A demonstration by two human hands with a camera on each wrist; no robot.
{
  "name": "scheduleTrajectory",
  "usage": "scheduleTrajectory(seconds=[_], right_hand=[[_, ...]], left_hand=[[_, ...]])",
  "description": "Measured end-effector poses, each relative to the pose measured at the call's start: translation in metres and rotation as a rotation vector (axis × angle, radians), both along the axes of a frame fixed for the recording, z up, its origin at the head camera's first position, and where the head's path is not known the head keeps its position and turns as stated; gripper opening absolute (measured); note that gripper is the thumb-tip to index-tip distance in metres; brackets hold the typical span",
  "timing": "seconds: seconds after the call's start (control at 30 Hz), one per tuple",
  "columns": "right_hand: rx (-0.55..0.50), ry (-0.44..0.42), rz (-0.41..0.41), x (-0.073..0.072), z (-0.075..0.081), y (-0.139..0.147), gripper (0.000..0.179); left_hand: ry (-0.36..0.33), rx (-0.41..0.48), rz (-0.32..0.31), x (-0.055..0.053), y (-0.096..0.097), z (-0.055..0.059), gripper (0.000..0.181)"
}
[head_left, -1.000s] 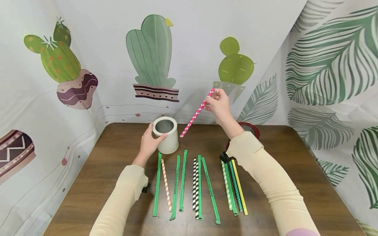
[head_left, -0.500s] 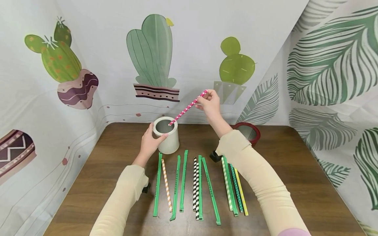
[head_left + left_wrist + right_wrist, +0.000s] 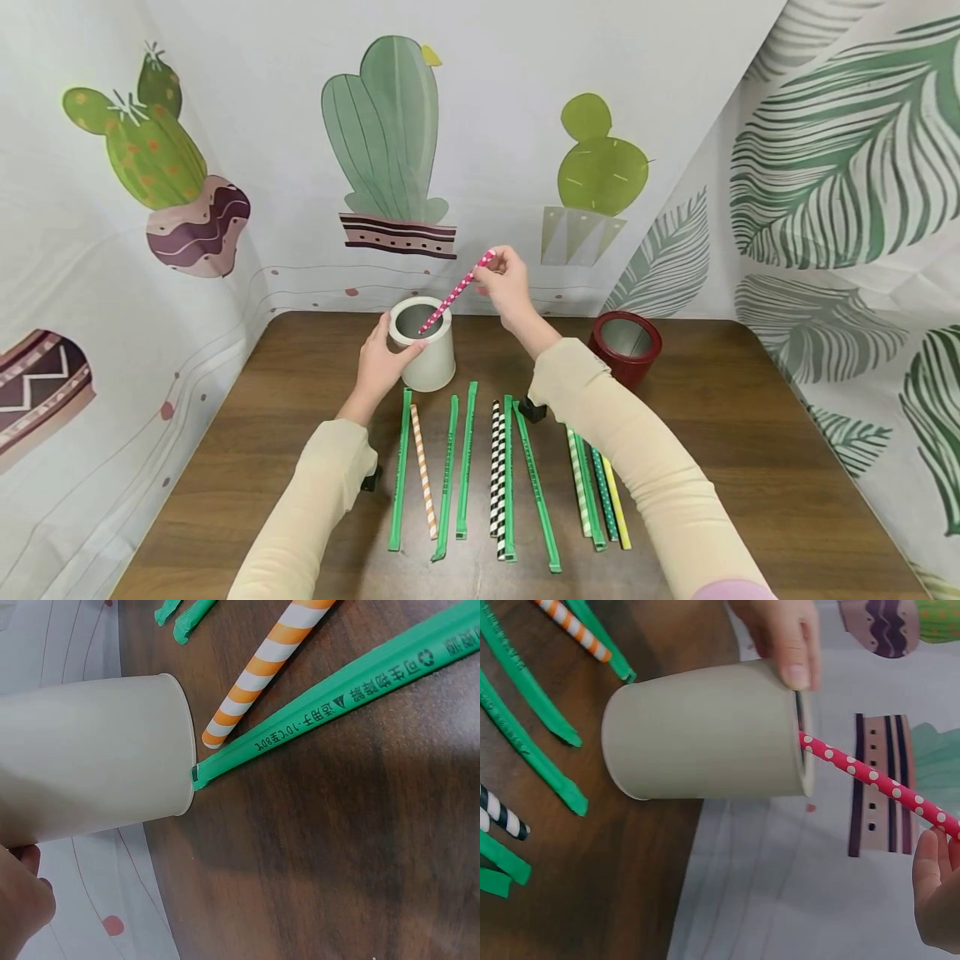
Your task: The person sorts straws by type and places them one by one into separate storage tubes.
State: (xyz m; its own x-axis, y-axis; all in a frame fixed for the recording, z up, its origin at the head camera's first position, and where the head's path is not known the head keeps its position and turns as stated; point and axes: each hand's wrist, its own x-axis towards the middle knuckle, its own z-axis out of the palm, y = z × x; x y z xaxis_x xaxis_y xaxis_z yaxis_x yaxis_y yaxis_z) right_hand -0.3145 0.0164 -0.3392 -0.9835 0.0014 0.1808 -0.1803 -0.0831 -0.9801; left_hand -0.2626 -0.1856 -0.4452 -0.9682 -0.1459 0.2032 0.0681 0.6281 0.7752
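My right hand pinches a pink paper straw with white dots near its upper end. The straw slants down to the left, and its lower end is inside the mouth of a cream-coloured can. With thumb and fingers at the rim, my left hand holds that can upright on the table. In the right wrist view the dotted straw enters the can's opening, hiding its tip. The left wrist view has the can's side and only part of the left hand.
A dark red can stands at the back right, partly behind my right sleeve. Nearer lie several green-wrapped straws, an orange-striped straw, black-and-white checked straws, a teal dotted straw and a yellow straw.
My right hand has moved left and down with the dotted straw, bringing its lower end from beside the cream can into its mouth. The left hand has stayed at the can.
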Motion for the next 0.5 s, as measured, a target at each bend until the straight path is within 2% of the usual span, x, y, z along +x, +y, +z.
scheduleTrajectory(seconds=[0.27,0.5], right_hand=[[0.05,-0.02,0.038,0.001,-0.017,-0.012,0.012],[0.074,-0.057,0.068,0.001,-0.029,-0.02,0.012]], left_hand=[[-0.016,0.002,0.005,-0.001,0.0,-0.001,0.092],[0.004,-0.007,0.0,0.0,0.0,0.0,0.091]])
